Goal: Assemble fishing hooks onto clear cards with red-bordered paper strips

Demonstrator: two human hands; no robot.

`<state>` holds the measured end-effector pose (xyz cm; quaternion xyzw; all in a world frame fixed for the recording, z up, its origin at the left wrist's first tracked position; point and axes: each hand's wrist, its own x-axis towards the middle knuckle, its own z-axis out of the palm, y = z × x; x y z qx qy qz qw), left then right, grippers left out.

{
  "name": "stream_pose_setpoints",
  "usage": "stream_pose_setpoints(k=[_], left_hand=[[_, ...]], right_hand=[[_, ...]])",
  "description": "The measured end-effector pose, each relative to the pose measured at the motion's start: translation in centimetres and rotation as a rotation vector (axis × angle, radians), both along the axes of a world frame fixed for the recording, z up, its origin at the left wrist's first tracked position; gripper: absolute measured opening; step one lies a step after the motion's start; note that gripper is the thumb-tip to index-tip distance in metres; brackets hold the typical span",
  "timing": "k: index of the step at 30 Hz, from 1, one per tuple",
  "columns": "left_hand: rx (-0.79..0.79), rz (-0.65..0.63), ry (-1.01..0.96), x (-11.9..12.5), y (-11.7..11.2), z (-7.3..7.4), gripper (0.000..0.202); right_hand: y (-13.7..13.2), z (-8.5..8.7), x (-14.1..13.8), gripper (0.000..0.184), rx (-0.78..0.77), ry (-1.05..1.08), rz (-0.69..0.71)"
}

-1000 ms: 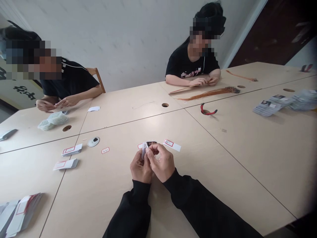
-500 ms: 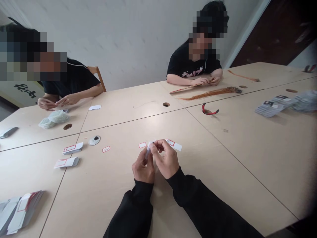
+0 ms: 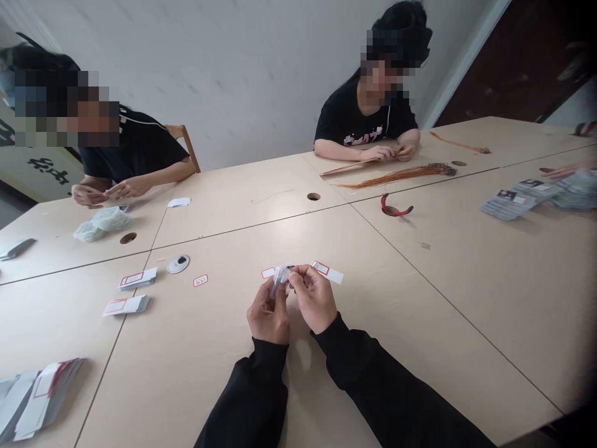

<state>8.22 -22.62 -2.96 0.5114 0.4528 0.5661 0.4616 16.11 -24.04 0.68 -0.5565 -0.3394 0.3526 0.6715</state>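
Room: pale grey wall (image 3: 224, 81), dark door (image 3: 494, 62) beyond the tabletop's far right corner; pale wood-toned tabletop (image 3: 396, 348) of joined panels, with round holes. Person's own left hand (image 3: 269, 314): fingers and thumb closed on the lower left part of a small translucent packet (image 3: 278, 280). Right hand (image 3: 314, 298): thumb and fingers pinching the same packet at its upper right; contents too small to tell. Packet position: raised over the middle of the tabletop, well in from the near edge. Just beside the hands: one red-bordered label (image 3: 268, 272) on the left, one white strip with a red frame (image 3: 333, 276) on the right. Farther toward the left edge: a second small label, marked (image 3: 200, 280); a round grey disc with a dark opening (image 3: 173, 266); two small stacks of strips (image 3: 137, 278) (image 3: 125, 305). Near left corner: a larger fanned stack (image 3: 44, 398). Far edge, left: a seated co-worker (image 3: 135, 143) in black, both hands together, pale bundles (image 3: 109, 219) in front. Far edge, right: a second co-worker (image 3: 364, 118) in black, behind a sheaf of orange cords (image 3: 401, 176). Toward the right edge: a red-and-black tool (image 3: 396, 210) at a hole; printed packets (image 3: 508, 199), piled, another person's hand (image 3: 566, 171) just beside them.
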Motion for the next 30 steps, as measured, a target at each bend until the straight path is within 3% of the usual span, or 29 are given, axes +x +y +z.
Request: stream_pose_setpoints(k=[12, 23, 25, 28, 30], left_hand=[[-0.082, -0.044, -0.114, 0.0, -0.1, 0.5, 0.038], [-0.132, -0.086, -0.156, -0.2, -0.1, 1.4, 0.042], [-0.215, -0.121, -0.225, -0.3, 0.1, 1.3, 0.046], [-0.317, -0.157, -0.308, -0.6, 0.4, 1.2, 0.047], [-0.352, -0.184, -0.369, -0.7, 0.6, 1.2, 0.047]], right_hand=[[0.2, -0.6, -0.3, 0.024, -0.001, 0.08, -0.033], [-1.1, 0.3, -0.7, 0.029, 0.102, -0.198, 0.119], [-1.0, 0.2, -0.1, 0.028, 0.088, -0.27, 0.015], [-0.5, -0.2, 1.0, 0.036, -0.01, -0.406, -0.259], [-0.2, -0.6, 1.6, 0.046, -0.116, -0.348, -0.234]])
